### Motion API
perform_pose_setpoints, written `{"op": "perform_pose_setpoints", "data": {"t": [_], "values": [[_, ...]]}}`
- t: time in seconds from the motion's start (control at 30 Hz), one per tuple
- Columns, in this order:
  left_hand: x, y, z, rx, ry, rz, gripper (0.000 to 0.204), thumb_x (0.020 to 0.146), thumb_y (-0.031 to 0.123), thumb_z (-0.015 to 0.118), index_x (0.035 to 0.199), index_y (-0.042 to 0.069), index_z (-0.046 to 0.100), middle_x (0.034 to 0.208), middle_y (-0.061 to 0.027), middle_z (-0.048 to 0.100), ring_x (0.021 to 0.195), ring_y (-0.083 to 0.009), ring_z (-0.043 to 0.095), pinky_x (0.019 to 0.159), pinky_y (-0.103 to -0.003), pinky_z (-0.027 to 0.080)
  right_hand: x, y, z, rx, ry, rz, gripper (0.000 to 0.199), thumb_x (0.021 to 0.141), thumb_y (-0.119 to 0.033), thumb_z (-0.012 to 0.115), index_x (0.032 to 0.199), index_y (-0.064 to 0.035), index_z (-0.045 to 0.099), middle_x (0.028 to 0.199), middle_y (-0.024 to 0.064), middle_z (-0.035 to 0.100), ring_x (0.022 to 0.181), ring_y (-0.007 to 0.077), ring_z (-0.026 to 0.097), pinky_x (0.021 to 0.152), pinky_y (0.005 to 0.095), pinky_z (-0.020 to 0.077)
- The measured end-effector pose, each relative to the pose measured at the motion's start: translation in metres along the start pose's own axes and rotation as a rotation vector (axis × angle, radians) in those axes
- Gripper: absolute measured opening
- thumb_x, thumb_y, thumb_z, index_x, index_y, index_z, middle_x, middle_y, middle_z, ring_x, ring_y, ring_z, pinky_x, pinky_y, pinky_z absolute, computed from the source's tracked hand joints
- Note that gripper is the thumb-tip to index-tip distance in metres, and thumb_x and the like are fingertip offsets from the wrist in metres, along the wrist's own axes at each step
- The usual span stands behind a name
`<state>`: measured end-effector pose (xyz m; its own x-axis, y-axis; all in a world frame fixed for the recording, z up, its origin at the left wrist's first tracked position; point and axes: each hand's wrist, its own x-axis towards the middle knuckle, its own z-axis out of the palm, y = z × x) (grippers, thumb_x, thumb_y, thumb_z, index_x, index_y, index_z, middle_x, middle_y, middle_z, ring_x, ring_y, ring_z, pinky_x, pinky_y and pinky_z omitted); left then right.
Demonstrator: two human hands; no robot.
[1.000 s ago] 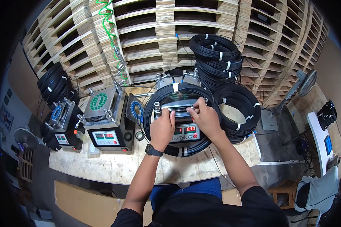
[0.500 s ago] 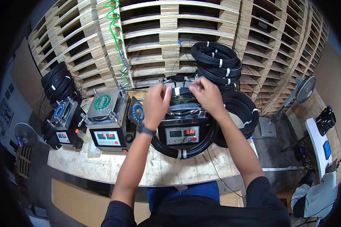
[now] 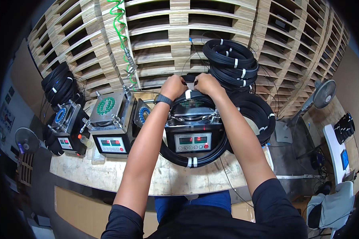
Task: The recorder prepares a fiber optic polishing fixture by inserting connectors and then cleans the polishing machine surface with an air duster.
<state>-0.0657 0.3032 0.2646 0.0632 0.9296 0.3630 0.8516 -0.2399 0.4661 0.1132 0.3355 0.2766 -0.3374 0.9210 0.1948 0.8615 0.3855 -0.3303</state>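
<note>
Both arms reach over a black bench machine (image 3: pixel 192 142) with a metal top and a lit red digital display. My left hand (image 3: pixel 174 87), with a dark band at its wrist, is at the machine's far edge, fingers curled inward. Close beside it, my right hand (image 3: pixel 208 85) has its fingers bent in a pinch. Whatever the fingertips of either hand grip is hidden by the hands. Looped around the machine is a coil of black cable (image 3: pixel 192 161) bound with white tape; part of it passes just below both hands.
To the left stand a similar machine (image 3: pixel 111 129) with a green ring on top and another machine (image 3: pixel 70 127) with a blue ring. Black cable coils (image 3: pixel 231 63) are stacked at the back right. Wooden pallets (image 3: pixel 211 30) rise behind; a fan (image 3: pixel 323 95) stands right.
My hands have moved farther away and closer together over the machine's back edge, and their fingers have curled in. The reading on the machine's display has changed.
</note>
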Motion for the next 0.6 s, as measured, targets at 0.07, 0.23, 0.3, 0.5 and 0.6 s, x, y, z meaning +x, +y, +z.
{"op": "perform_pose_setpoints", "data": {"t": [0.07,0.23,0.3,0.5,0.6], "values": [[0.009,-0.009,0.001,0.006,-0.054,-0.037,0.029,0.077,0.025,0.082,0.097,0.004,0.079,0.093,-0.0197,0.075,0.089,-0.0371,0.073,0.081,-0.041,0.058,-0.003,-0.008,-0.007,-0.038,-0.007,0.004,0.027,0.080,-0.018,0.073,0.104,-0.0112,0.080,0.109,0.0180,0.075,0.106,0.0384,0.071,0.092,0.0457,0.0568],[0.023,-0.010,0.008,0.060,-0.109,-0.026,0.032,0.076,0.026,0.082,0.099,0.005,0.079,0.096,-0.0200,0.075,0.090,-0.0377,0.073,0.083,-0.042,0.057,-0.006,-0.003,-0.016,-0.100,-0.025,-0.110,0.023,0.081,-0.015,0.072,0.103,-0.0105,0.079,0.105,0.0202,0.075,0.101,0.0384,0.072,0.089,0.0466,0.0575],[0.024,-0.007,0.007,0.093,-0.109,-0.014,0.032,0.076,0.026,0.080,0.100,0.006,0.079,0.096,-0.0203,0.075,0.091,-0.0383,0.072,0.084,-0.043,0.057,-0.009,0.000,-0.013,-0.106,0.038,-0.142,0.024,0.082,-0.020,0.075,0.103,-0.0101,0.078,0.102,0.0196,0.075,0.098,0.0383,0.072,0.087,0.0463,0.0568],[0.022,-0.005,0.006,0.185,-0.100,0.003,0.026,0.076,0.024,0.077,0.098,0.011,0.080,0.098,-0.0201,0.075,0.094,-0.0383,0.072,0.086,-0.045,0.058,-0.029,-0.005,-0.008,0.220,0.183,-0.117,0.030,0.089,-0.032,0.074,0.103,-0.0056,0.075,0.096,0.0226,0.074,0.094,0.0408,0.071,0.083,0.0468,0.0557],[0.018,-0.003,0.003,0.171,-0.090,0.016,0.020,0.078,0.022,0.075,0.094,0.012,0.080,0.098,-0.0214,0.074,0.094,-0.0395,0.072,0.085,-0.047,0.058,-0.030,-0.005,-0.006,0.269,0.218,-0.012,0.032,0.091,-0.034,0.070,0.103,-0.0043,0.073,0.096,0.0234,0.074,0.094,0.0422,0.071,0.083,0.0479,0.0557]]}}
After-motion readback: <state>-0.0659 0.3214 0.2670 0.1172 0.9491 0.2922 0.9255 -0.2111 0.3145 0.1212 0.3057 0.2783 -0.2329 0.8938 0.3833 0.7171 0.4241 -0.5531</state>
